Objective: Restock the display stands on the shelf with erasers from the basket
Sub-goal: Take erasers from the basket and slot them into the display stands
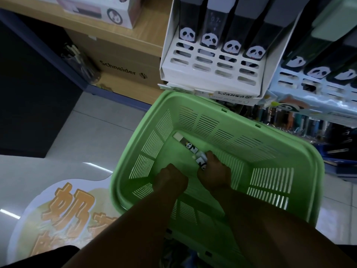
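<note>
A green slotted basket (pixel 270 147) stands on the floor below the shelf. Both my hands reach into it. My right hand (pixel 214 174) is closed around a few black-and-white panda erasers (pixel 201 162) near the basket's middle. My left hand (pixel 170 180) is a fist beside it; what it holds is hidden. One loose panda eraser (pixel 191 147) and a white eraser (pixel 178 136) lie on the basket floor just beyond. Above, a white display stand (pixel 210 74) holds four columns of panda erasers (pixel 208 38), with empty slots in its lower rows. A second stand (pixel 318 82) sits to its right.
A brown Schneider carton (pixel 123 68) sits under the wooden shelf (pixel 96 26) at the left. A white floor sticker with orange characters (pixel 63 206) lies left of the basket. Packaged goods hang on the lower shelves at the right (pixel 309 120).
</note>
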Available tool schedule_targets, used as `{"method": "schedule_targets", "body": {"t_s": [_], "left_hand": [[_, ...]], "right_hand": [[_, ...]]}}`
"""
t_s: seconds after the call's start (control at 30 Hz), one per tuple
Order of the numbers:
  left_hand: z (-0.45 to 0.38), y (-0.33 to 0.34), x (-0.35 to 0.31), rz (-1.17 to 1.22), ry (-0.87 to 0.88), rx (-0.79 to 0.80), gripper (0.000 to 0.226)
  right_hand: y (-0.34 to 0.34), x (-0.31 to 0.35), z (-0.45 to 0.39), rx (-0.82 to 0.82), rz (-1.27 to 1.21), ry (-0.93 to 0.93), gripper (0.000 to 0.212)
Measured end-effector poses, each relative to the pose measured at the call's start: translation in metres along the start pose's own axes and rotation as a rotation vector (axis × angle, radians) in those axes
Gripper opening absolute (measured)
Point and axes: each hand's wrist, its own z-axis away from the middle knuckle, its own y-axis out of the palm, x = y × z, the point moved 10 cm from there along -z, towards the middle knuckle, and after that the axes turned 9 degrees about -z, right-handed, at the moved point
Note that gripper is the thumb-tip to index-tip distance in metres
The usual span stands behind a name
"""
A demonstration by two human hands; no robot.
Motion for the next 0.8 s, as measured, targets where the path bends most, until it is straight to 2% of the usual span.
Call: {"method": "schedule_targets", "body": {"t_s": [0.07,0.2,0.27,0.37,0.5,0.6,0.7,0.77,0.8], "left_hand": [[0.002,-0.002,0.002,0.013,-0.001,-0.031,0.038],[0.004,-0.009,0.001,0.050,-0.020,-0.060,0.038],[0.003,-0.010,0.002,0.059,-0.035,-0.050,0.041],[0.000,-0.010,0.005,0.059,-0.057,-0.043,0.044],[0.001,-0.011,0.001,0.017,-0.039,-0.014,0.042],[0.007,-0.015,-0.014,-0.113,0.079,-0.041,0.045],[0.020,-0.017,-0.022,-0.002,0.089,-0.039,0.057],[0.033,-0.017,-0.021,0.267,0.006,0.015,0.075],[0.042,-0.014,-0.023,0.418,-0.018,0.074,0.084]], "right_hand": [[0.004,0.023,-0.007,-0.010,-0.048,-0.055,0.029],[0.022,0.057,-0.043,0.073,-0.086,0.022,0.040],[0.029,0.060,-0.055,0.135,-0.018,0.059,0.049],[0.034,0.057,-0.062,0.192,0.133,0.074,0.047],[0.042,0.051,-0.052,0.291,0.337,0.069,0.055],[0.034,0.041,-0.034,0.311,0.359,0.077,0.042],[0.015,0.037,-0.015,0.348,0.263,0.161,0.047],[-0.003,0.051,-0.007,0.399,0.115,0.189,0.044],[-0.012,0.062,-0.003,0.428,0.031,0.179,0.035]]}}
